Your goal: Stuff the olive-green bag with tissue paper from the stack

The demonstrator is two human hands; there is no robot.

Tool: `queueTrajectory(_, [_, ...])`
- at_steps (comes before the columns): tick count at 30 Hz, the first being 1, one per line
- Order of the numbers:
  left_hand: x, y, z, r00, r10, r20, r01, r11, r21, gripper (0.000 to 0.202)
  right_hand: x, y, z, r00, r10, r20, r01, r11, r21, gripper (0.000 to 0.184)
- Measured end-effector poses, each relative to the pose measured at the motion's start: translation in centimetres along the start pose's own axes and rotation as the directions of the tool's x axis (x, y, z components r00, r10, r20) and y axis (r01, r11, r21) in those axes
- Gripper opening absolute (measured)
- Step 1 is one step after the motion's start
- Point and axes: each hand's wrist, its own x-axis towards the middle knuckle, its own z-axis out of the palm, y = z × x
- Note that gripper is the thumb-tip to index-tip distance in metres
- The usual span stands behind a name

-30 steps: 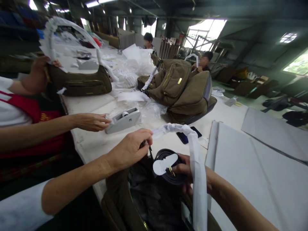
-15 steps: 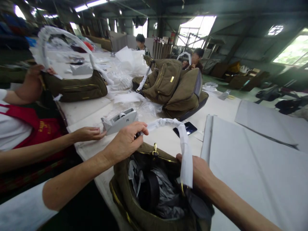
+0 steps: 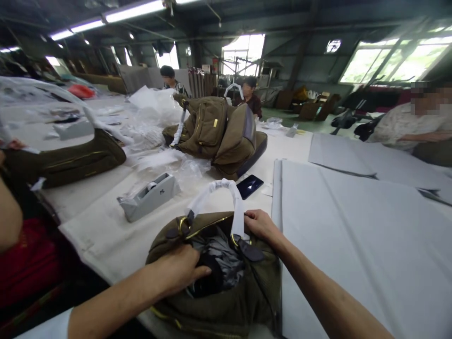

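An olive handbag (image 3: pixel 261 287) with gold zips stands in front of me, its top unzipped. Crumpled grey stuffing paper (image 3: pixel 229 256) and a dark strap-like piece (image 3: pixel 213 273) show inside. The raised handle (image 3: pixel 222 184) is wrapped in white paper. My left hand (image 3: pixel 180 268) reaches into the opening from the left; its thumb sticks out and its other fingers are largely hidden. At the far right rim, beside the handle's base, my right hand (image 3: pixel 262 225) has its fingers curled on the bag.
A grey tape dispenser (image 3: pixel 150 197) and a phone (image 3: pixel 250 186) lie beyond the bag. Several olive bags (image 3: pixel 208 127) are piled behind. Large grey sheets (image 3: pixel 346 226) cover the right side. A co-worker's olive bag (image 3: pixel 81 162) is at left; other people sit farther off.
My left hand has let go of the handle and moved down into the bag's opening. My right hand stays at the right rim. The co-worker's hand has left the tape dispenser. The view has turned right.
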Motion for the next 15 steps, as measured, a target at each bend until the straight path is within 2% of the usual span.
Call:
queueTrajectory(3, [0.4, 0.4, -0.9, 0.999, -0.036, -0.001, 0.036, 0.988, 0.15, 0.034, -1.2, 0.9, -1.3, 0.997, -0.051, -0.06, 0.054, 0.997, 0.054, 0.027])
queueTrajectory(5, [0.1, 0.7, -0.4, 0.992, 0.068, -0.105, -0.041, 0.968, 0.246, 0.031, -3.3, 2.4, -2.5, 0.984, -0.015, -0.18, 0.022, 0.999, 0.033, 0.032])
queueTrajectory(6, [-0.2, 0.7, 0.1, 0.97, 0.181, -0.164, -0.128, 0.948, 0.291, 0.033, -4.8, 3.5, -2.9, 0.968, 0.029, -0.248, -0.028, 1.0, 0.006, 0.034])
queueTrajectory(8, [-0.4, 0.6, 1.7, 0.871, 0.448, -0.2, -0.361, 0.861, 0.358, 0.045, -8.2, 5.8, -3.0, 0.926, 0.132, -0.354, -0.163, 0.985, -0.058, 0.037])
queueTrajectory(9, [-0.3, 0.5, 2.5, 0.827, 0.533, -0.182, -0.443, 0.815, 0.374, 0.049, -9.9, 6.9, -2.7, 0.913, 0.181, -0.365, -0.243, 0.961, -0.13, 0.039])
queueTrajectory(10, [0.1, 0.3, 3.3, 0.811, 0.566, -0.15, -0.482, 0.79, 0.378, 0.049, -11.4, 7.9, -2.2, 0.908, 0.23, -0.351, -0.32, 0.921, -0.222, 0.041])
queueTrajectory(11, [0.7, 0.1, 4.0, 0.823, 0.556, -0.116, -0.485, 0.794, 0.366, 0.044, -12.6, 8.6, -1.6, 0.904, 0.28, -0.324, -0.382, 0.867, -0.319, 0.042])
queueTrajectory(13, [2.7, -0.3, 4.9, 0.875, 0.474, -0.098, -0.427, 0.851, 0.307, 0.034, -14.1, 9.7, -0.2, 0.893, 0.368, -0.257, -0.449, 0.759, -0.472, 0.04])
queueTrajectory(15, [5.2, -1.0, 4.8, 0.902, 0.415, -0.117, -0.377, 0.891, 0.253, 0.035, -14.3, 10.2, 0.8, 0.883, 0.415, -0.22, -0.467, 0.729, -0.501, 0.03])
